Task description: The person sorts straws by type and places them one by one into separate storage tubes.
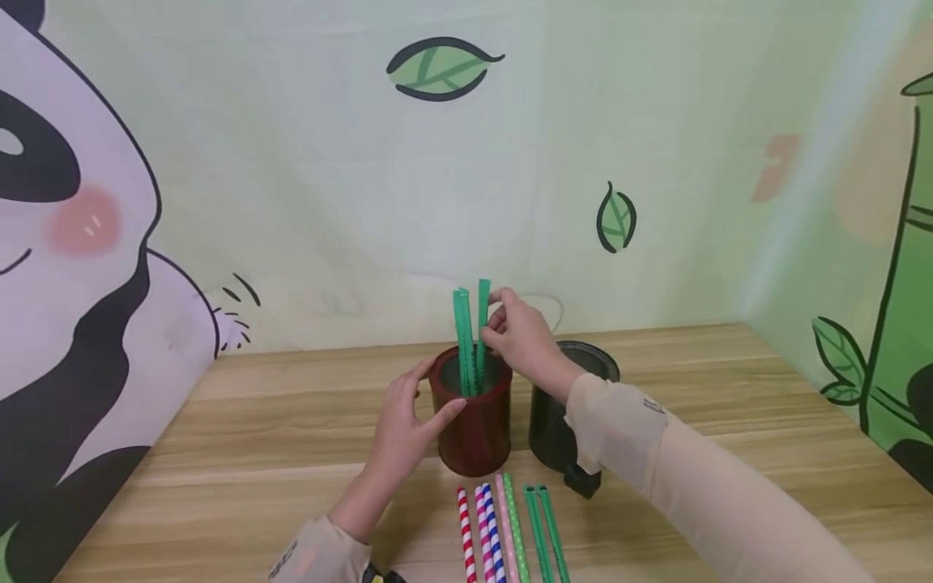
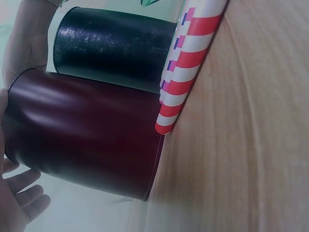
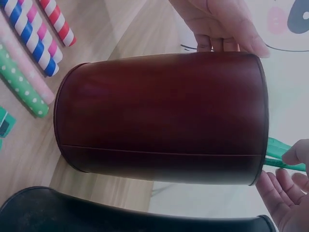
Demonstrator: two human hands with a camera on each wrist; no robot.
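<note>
In the head view, a dark red cylindrical cup stands upright on the table. My left hand holds it at the left of its rim, thumb in front and fingers behind. My right hand pinches a flat green stick near its upper end, its lower part inside the cup. Several other green sticks lean in the same cup, their lower ends hidden. The right wrist view shows the cup's side, with green sticks poking from its mouth by the right fingers.
Right of the red cup stands a black cup, partly behind my right forearm. In front lie striped straws, a pink straw, a green dotted straw and two green sticks. A printed cloth wall closes off the back.
</note>
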